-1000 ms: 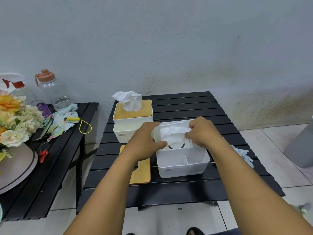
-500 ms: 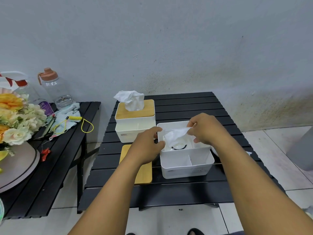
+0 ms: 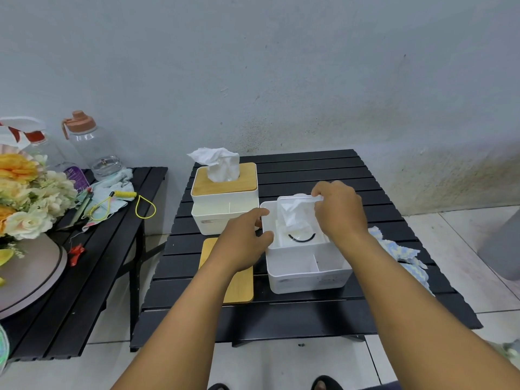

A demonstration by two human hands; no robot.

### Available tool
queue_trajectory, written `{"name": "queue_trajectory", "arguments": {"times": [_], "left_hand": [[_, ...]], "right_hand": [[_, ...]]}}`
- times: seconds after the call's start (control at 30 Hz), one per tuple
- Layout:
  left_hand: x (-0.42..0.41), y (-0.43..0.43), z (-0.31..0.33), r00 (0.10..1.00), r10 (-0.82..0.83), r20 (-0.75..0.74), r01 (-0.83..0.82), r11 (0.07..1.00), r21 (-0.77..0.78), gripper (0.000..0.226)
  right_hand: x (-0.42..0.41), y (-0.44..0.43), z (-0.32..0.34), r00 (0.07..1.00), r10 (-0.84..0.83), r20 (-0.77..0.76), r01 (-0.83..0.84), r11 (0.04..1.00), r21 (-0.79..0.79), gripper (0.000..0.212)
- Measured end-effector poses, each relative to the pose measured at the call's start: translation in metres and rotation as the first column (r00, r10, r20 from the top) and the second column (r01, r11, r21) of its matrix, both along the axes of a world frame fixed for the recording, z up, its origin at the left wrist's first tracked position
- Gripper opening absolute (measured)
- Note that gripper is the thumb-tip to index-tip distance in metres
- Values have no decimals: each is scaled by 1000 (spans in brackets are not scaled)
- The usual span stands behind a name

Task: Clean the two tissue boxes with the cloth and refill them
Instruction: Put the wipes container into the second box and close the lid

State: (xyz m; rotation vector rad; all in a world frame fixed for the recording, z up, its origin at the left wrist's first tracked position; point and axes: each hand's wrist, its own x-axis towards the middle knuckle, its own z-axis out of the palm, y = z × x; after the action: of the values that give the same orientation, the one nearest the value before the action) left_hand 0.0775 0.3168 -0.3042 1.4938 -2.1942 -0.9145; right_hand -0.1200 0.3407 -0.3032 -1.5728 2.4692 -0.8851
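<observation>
1. Pinching a white tissue, the right hand holds its top edge up over the open tissue box; fingers closed on the sheet, which hangs down into the rear compartment.
2. Left hand sits at the box's left wall, thumb and fingers loosely curled round the rim, not gripping tight.
3. Open box stands right of centre on the black slatted table; front compartments w/ a divider look bare. Free slats in front of it up to the near edge.
4. Its bamboo lid lies flat just left of the box, partly under the left forearm.
5. Second tissue box is behind-left, lid on, tissue sticking up thru the slot; close to the open box, a narrow gap btwn them.
6. Blue-white cloth lies at the table's right edge, part hidden by the right arm.
7. Back-right slats are free. Side table to the left carries flowers and bottles.
</observation>
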Motion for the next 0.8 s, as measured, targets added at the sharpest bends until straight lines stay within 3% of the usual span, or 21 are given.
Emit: {"name": "queue_trajectory", "arguments": {"times": [0.2, 0.4, 0.6, 0.8], "left_hand": [[-2, 0, 0, 1000, 2, 4, -2, 1000, -6, 53], [0, 0, -1, 1000, 5, 3, -5, 1000, -10, 52], [-1, 1, 0, 1000, 11, -4, -11, 1000, -1, 52], [-1, 1, -2, 1000, 9, 3, -9, 1000, -13, 52]], "right_hand": [[7, 5, 2, 998, 52, 28, -53, 998, 42, 64], [9, 5, 7, 998, 39, 55, -45, 993, 105, 42], [11, 8, 12, 997, 22, 69, -28, 995, 97, 56], [14, 13, 15, 998, 39, 39, -44, 987, 154, 44]]}}
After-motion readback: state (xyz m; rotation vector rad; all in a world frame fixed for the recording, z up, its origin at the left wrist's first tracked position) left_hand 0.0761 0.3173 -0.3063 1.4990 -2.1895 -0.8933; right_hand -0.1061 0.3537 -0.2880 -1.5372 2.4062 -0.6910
